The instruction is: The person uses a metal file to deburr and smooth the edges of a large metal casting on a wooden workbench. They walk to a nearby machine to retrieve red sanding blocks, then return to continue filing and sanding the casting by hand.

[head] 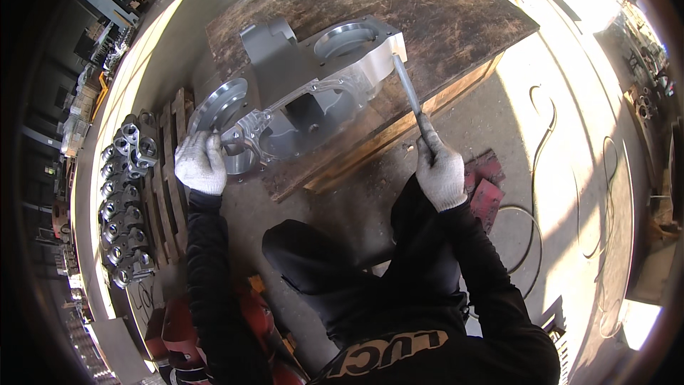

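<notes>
A large machined metal housing (288, 75) with round bores lies on a worn wooden work table (459, 5). My left hand (202, 163), in a pale knit glove, rests against the housing's left end beside a bore, its fingertips bent over the metal edge. In my gloved right hand (439, 171) is the dark end of a long, narrow metal file or rod (407, 85). The far tip of this tool meets or nearly meets the housing's right corner; actual contact cannot be told.
Several metal castings (125, 214) stand in rows at the left, beside a wooden pallet (166, 187). Red pieces (486, 198) lie on the floor near my right arm. A thin hose or cable (534, 192) loops across the floor. Red objects (179, 326) are at lower left.
</notes>
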A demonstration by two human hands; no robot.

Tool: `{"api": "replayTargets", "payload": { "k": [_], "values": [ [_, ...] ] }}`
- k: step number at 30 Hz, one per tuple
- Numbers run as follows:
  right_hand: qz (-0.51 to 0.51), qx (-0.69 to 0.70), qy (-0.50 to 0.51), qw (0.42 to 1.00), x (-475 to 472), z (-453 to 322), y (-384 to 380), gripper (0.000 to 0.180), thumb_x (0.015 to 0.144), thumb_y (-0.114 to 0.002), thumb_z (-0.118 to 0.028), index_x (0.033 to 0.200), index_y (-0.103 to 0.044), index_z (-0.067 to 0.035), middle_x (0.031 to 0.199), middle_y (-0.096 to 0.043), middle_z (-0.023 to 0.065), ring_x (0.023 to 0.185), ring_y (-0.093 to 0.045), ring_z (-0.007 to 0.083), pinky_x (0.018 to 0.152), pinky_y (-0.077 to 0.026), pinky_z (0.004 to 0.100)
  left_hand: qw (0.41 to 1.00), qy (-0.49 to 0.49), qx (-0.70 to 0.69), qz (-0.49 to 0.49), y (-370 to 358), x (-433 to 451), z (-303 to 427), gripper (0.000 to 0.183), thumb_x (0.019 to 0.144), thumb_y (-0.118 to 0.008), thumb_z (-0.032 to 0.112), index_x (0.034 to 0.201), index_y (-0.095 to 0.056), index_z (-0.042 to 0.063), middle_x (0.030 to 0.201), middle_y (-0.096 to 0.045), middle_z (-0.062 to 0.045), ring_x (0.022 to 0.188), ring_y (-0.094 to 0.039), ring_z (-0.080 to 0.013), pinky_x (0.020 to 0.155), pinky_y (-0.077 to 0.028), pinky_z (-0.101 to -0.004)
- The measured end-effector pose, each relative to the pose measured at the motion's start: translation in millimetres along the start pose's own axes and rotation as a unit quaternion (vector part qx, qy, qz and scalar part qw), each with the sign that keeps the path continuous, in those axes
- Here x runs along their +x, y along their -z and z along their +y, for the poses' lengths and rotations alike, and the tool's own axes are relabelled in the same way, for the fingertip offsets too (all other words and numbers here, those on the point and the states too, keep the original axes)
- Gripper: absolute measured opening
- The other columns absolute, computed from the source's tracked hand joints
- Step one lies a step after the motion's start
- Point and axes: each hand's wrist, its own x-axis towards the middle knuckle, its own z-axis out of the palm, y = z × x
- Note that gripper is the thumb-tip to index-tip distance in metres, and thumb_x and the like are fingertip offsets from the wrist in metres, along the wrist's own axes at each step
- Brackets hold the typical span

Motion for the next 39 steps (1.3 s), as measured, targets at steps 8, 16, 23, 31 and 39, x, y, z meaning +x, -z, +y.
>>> {"api": "replayTargets", "payload": {
  "k": [8, 16, 23, 31, 39],
  "values": [
    [0.029, -0.001, 0.042, 0.999, 1.8, -0.2, -11.2, 0.044, 0.102, -0.060, -0.012, 0.146, -0.061, -0.013, 0.086, -0.069, 0.0244, 0.071, -0.072, 0.0360, 0.063, -0.054, 0.0412, 1.000, -0.006, -0.008, 0.020, 4.5, 4.3, 3.3, 0.014, 0.091, -0.068, 0.019, 0.086, -0.071, 0.007, 0.080, -0.071, -0.011, 0.074, -0.069, -0.0323, 0.072, -0.053, -0.0410],
    [0.003, 0.005, 0.025, 1.000, 1.1, 0.7, -15.7, 0.044, 0.105, -0.055, -0.007, 0.150, -0.057, -0.010, 0.125, -0.070, 0.0258, 0.110, -0.074, 0.0290, 0.087, -0.057, 0.0349, 0.999, 0.009, -0.022, 0.033, 0.2, 4.1, 2.1, 0.023, 0.091, -0.070, 0.027, 0.085, -0.075, 0.005, 0.081, -0.074, -0.011, 0.074, -0.071, -0.0310, 0.072, -0.055, -0.0407],
    [-0.071, 0.047, -0.094, 0.992, 29.0, -8.0, -18.1, 0.043, 0.109, -0.051, -0.010, 0.152, -0.054, -0.009, 0.127, -0.072, 0.0172, 0.112, -0.071, 0.0181, 0.089, -0.056, 0.0318, 0.998, 0.055, -0.006, 0.035, 1.6, 1.2, 14.2, 0.028, 0.094, -0.066, 0.035, 0.090, -0.077, 0.010, 0.090, -0.077, -0.009, 0.085, -0.074, -0.0313, 0.080, -0.055, -0.0432],
    [-0.163, 0.164, 0.086, 0.969, -15.1, -50.9, -29.6, 0.045, 0.106, -0.059, -0.006, 0.151, -0.057, -0.010, 0.099, -0.070, -0.0041, 0.072, -0.054, -0.0009, 0.060, -0.047, 0.0184, 0.997, 0.076, -0.014, 0.005, 7.2, 2.8, 17.3, 0.028, 0.095, -0.068, 0.032, 0.095, -0.080, 0.006, 0.091, -0.078, -0.013, 0.086, -0.074, -0.0325, 0.080, -0.057, -0.0403],
    [-0.304, 0.401, -0.082, 0.860, -55.2, -92.7, -91.6, 0.043, 0.108, -0.054, -0.006, 0.151, -0.055, -0.007, 0.076, -0.057, -0.0068, 0.058, -0.047, -0.0001, 0.052, -0.041, 0.0189, 0.913, 0.208, -0.188, -0.295, 42.5, 22.2, -0.4, 0.061, 0.109, -0.033, 0.055, 0.108, -0.073, 0.009, 0.104, -0.076, -0.015, 0.103, -0.070, -0.0357, 0.096, -0.051, -0.0460]
  ]
}}
